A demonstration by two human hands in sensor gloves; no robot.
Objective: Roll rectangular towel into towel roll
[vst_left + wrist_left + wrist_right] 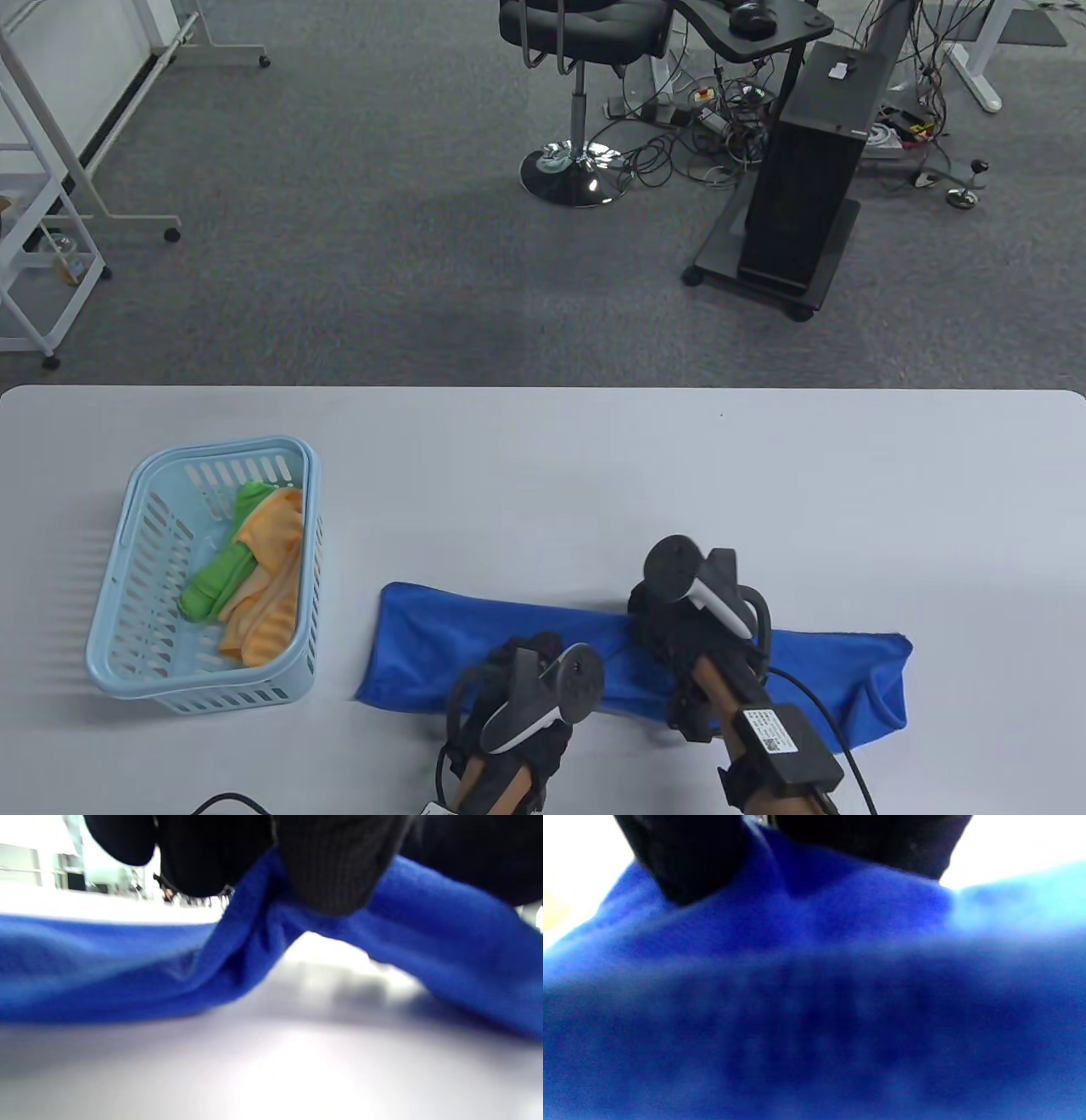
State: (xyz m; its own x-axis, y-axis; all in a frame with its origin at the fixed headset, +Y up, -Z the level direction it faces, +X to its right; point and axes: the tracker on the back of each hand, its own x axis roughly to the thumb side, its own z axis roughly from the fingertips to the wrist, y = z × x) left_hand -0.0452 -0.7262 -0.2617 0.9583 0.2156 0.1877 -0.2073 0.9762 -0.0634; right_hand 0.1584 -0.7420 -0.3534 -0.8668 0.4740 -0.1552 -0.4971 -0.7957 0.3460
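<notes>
At the near edge of the bench, the left hand pinches the near long border of the blue towel; in the left wrist view its gloved fingers are closed on a small fold of the cloth and lift it a little, so that light shows under the raised part. The right hand lies further in, on the middle of the towel, and in the right wrist view its fingers press into or hold the blue fabric; whether they really pinch it or only rest on it cannot be told, because this view is blurred and filled with cloth. The towel lies directly under and in front of both hands, as a long narrow band whose long axis runs from left to right across the bench, with its right end a bit nearer to the person. Both hands are on it, the left one at the near border and the right one over the centre, and both ends of the band stay free. Judging from this, the towel is folded lengthwise but no roll is begun yet, and rolling would have to start from one short end. Well apart to the left stands a light blue basket with a green cloth and an orange cloth in it.
</notes>
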